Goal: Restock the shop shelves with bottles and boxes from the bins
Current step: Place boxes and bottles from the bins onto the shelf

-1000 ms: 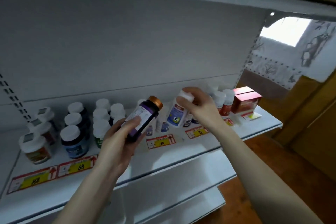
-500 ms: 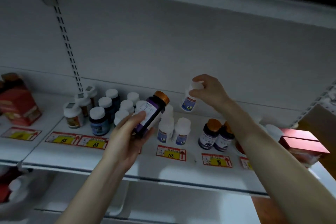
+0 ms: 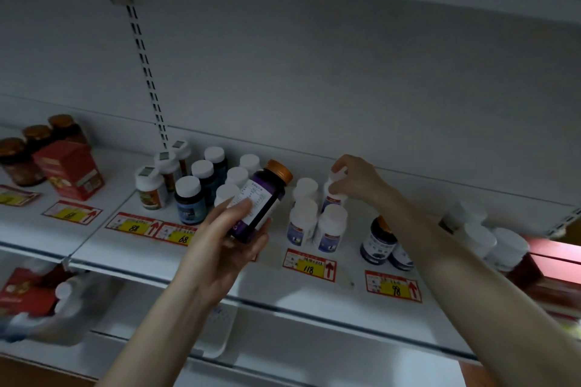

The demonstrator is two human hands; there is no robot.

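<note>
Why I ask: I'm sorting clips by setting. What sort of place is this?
Probably a shop's pharmacy or supplement aisle: a shelf holds rows of pill bottles, with yellow price tags along its front.

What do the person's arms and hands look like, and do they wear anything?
Both are bare. The left hand and the right hand show no gloves, rings or watch. No sleeve is visible on either arm up to the picture's edge.
</note>
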